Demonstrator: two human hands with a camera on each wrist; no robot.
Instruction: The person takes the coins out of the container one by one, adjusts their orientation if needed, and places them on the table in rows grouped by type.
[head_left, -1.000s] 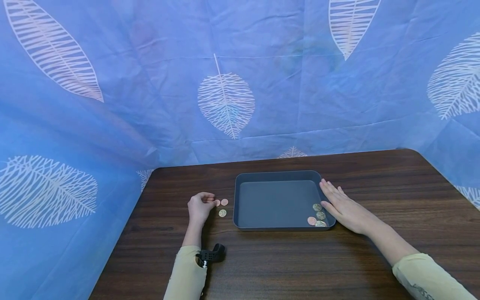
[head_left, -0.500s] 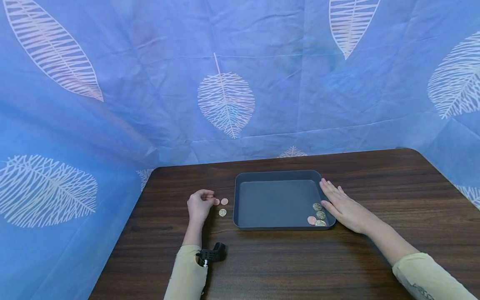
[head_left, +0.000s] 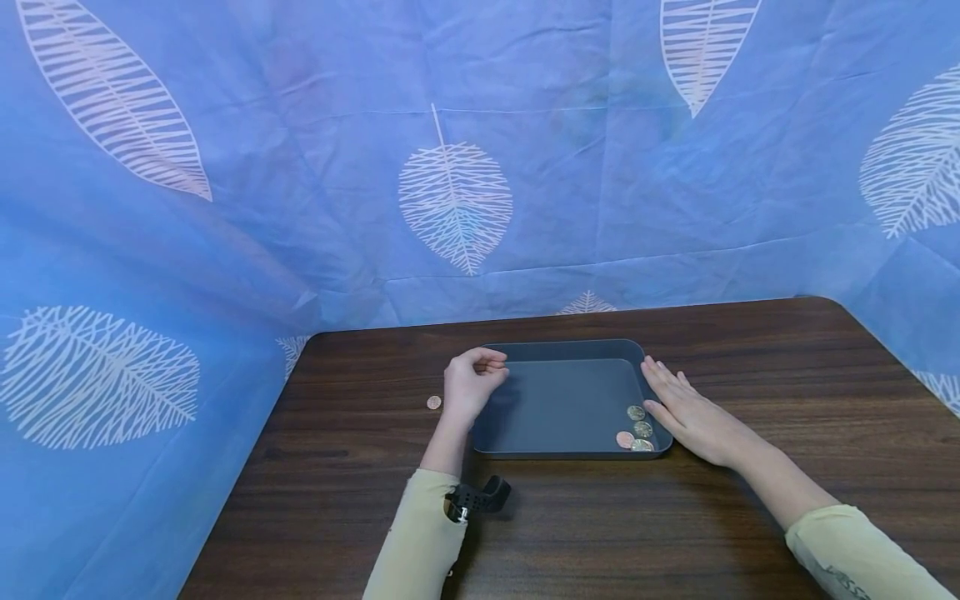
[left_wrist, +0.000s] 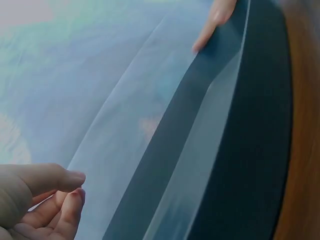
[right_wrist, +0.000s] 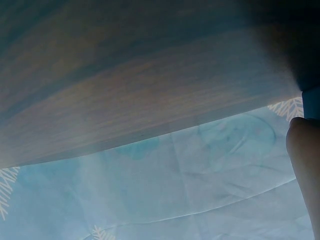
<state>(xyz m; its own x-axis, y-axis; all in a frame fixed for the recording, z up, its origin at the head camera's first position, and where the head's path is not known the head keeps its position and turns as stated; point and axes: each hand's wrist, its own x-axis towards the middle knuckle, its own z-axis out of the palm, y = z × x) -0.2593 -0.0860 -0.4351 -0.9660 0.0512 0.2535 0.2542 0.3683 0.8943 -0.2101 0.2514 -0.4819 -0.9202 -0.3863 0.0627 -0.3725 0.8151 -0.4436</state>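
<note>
- Left hand partly hides the left edge of the tray; we can't tell its grip.
- Straight-fingered right hand touches the right edge.
- Blue cloth backs the table.

My tray: smooth, matt, metal or plastic, I cannot tell | coins in it: metal, slightly glossy | table: wood-grained, smooth, faint sheen | curtain: creased matt cloth | my left sleeve: soft-looking, matt cloth | my right sleeve: likewise | bracket beside the left: plastic-looking, matt
</note>
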